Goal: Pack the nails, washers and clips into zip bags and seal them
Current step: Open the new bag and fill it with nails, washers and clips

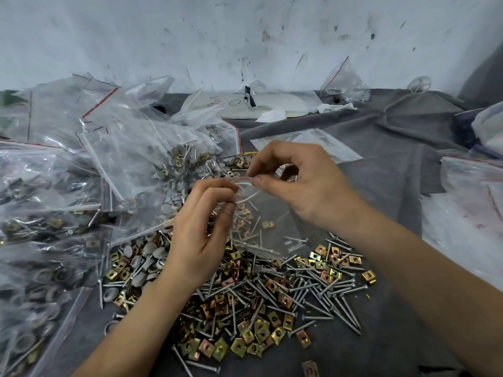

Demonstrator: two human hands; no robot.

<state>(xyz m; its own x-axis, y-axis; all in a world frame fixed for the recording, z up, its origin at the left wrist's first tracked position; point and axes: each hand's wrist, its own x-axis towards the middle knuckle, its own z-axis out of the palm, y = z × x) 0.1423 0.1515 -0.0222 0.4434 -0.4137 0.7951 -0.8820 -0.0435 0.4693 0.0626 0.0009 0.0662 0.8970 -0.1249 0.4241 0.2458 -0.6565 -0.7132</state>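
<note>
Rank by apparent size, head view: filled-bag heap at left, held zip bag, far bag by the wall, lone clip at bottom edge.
1. filled-bag heap
2. held zip bag
3. far bag by the wall; distance shrinks it, may match the held one
4. lone clip

Your left hand (198,235) covers part of the zip bag (272,216); the filled bags (40,213) run off the left edge, and the scribble on the paper (217,103) is unreadable.

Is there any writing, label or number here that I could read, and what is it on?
White sheet at the back: dark handwritten scribbles, too blurred to read.
Zip bags, nails and clips: no print or labels visible.
</note>
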